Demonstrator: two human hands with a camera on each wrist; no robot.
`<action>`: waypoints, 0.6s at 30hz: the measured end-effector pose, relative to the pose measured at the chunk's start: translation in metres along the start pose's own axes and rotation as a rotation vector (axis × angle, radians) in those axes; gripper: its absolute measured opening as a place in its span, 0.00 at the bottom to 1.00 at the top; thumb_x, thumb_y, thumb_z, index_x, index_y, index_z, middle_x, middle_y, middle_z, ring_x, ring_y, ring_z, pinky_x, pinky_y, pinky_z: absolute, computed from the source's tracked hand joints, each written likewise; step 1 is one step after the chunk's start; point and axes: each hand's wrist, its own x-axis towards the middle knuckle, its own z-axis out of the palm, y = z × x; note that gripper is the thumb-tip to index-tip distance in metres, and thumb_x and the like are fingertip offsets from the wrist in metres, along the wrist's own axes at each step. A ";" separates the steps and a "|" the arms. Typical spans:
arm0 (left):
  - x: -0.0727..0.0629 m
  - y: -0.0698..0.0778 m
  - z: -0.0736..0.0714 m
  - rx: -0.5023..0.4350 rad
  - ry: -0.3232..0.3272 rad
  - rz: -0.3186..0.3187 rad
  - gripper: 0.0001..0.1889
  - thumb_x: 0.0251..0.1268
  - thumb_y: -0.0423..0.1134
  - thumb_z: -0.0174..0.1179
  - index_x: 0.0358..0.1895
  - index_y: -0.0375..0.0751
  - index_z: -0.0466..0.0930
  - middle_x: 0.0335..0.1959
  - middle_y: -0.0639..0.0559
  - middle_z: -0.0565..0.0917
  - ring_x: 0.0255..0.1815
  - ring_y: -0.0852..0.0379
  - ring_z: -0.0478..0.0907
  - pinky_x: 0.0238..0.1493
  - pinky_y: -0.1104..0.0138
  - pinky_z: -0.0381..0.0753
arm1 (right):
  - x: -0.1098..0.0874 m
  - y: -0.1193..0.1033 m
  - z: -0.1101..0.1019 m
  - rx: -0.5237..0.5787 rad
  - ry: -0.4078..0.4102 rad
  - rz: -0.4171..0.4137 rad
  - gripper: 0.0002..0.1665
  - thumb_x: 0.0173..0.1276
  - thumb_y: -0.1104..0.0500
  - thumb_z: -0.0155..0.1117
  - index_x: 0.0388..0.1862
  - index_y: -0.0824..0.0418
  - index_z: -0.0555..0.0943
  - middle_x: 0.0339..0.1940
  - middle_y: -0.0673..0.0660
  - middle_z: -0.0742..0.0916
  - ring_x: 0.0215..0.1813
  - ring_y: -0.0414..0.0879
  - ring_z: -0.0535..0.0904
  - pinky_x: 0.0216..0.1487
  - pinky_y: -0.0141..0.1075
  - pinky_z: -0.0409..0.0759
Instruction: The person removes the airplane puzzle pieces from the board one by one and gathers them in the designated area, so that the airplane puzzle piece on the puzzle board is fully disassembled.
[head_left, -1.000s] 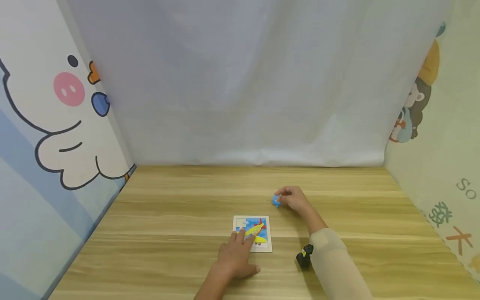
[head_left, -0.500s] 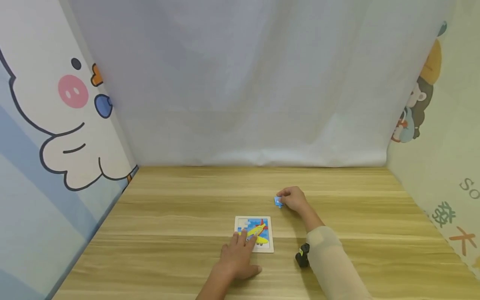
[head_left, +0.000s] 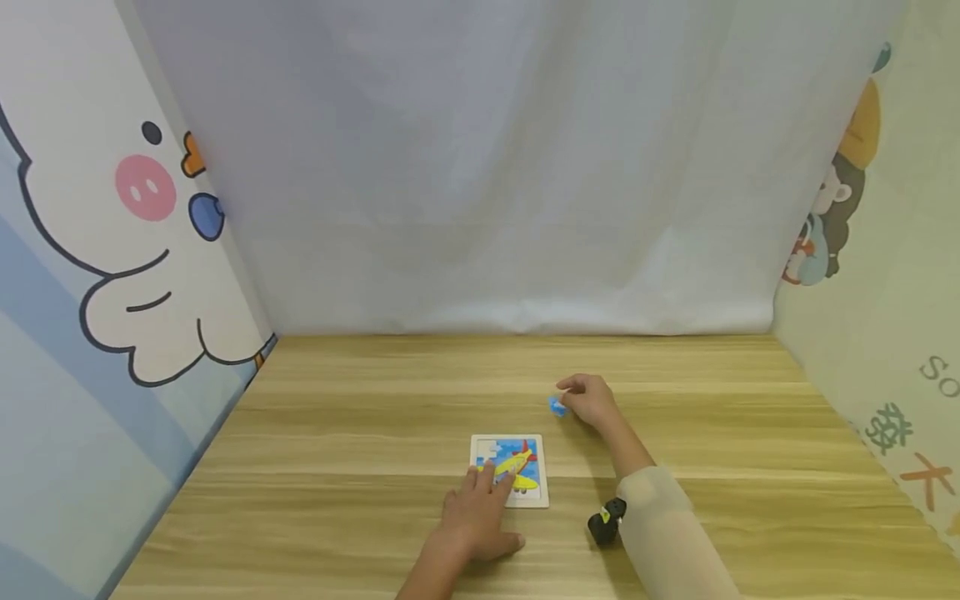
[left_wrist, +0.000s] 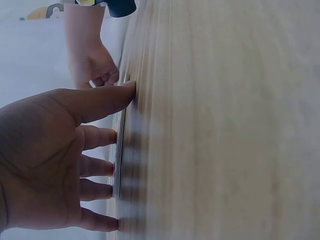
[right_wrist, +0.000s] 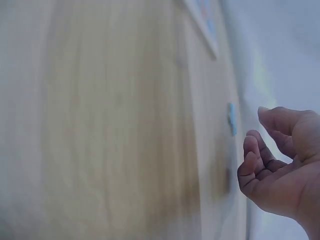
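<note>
A small square jigsaw puzzle [head_left: 537,492] in a pale frame shows a yellow and red airplane on blue, with a bare patch at its upper left corner. My left hand [head_left: 477,515] rests its spread fingertips on the puzzle's lower left part, hiding some of it. In the left wrist view those fingers reach straight down to the thin board edge [left_wrist: 120,165]. Beyond the puzzle, a loose blue jigsaw piece [head_left: 557,407] lies on the table. My right hand [head_left: 591,402] hovers beside it, fingers loosely bent. In the right wrist view, a gap separates thumb and fingers from the piece [right_wrist: 232,120].
The wood-grain table [head_left: 360,417] runs back to a hanging pale curtain [head_left: 480,208]. Cartoon-printed panels stand at the left [head_left: 180,292] and right [head_left: 847,333]. A black device [head_left: 604,523] sits at the right wrist by the sleeve.
The fingers of my right hand held the blue jigsaw piece and turned it; now they have come off it and it lies on the table. My left hand has stayed on the puzzle.
</note>
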 end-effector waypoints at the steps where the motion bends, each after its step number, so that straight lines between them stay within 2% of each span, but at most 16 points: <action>1: 0.000 0.000 0.001 -0.005 0.004 0.001 0.43 0.47 0.55 0.67 0.68 0.41 0.63 0.69 0.36 0.57 0.68 0.34 0.52 0.56 0.37 0.60 | -0.003 -0.001 0.000 0.011 -0.001 -0.003 0.14 0.62 0.67 0.58 0.47 0.70 0.79 0.40 0.62 0.82 0.43 0.54 0.75 0.44 0.43 0.76; 9: 0.000 0.000 0.001 -0.070 0.030 0.007 0.41 0.48 0.52 0.67 0.66 0.39 0.65 0.68 0.34 0.58 0.67 0.33 0.52 0.55 0.36 0.59 | -0.021 -0.018 0.003 0.098 -0.040 -0.056 0.15 0.64 0.66 0.59 0.50 0.71 0.78 0.41 0.62 0.81 0.43 0.54 0.76 0.43 0.43 0.77; 13: 0.000 0.000 -0.001 -0.117 0.033 0.003 0.38 0.50 0.51 0.66 0.65 0.38 0.66 0.67 0.33 0.58 0.67 0.31 0.51 0.56 0.36 0.58 | -0.026 -0.027 0.007 0.082 -0.052 -0.092 0.14 0.64 0.68 0.59 0.49 0.70 0.78 0.40 0.62 0.81 0.42 0.53 0.76 0.40 0.41 0.77; 18: 0.001 0.002 -0.003 -0.123 0.027 0.004 0.38 0.52 0.52 0.65 0.65 0.38 0.66 0.68 0.33 0.57 0.67 0.30 0.50 0.57 0.37 0.57 | -0.031 -0.036 0.013 0.070 -0.085 -0.137 0.14 0.63 0.69 0.59 0.48 0.71 0.79 0.35 0.59 0.82 0.39 0.50 0.77 0.37 0.38 0.77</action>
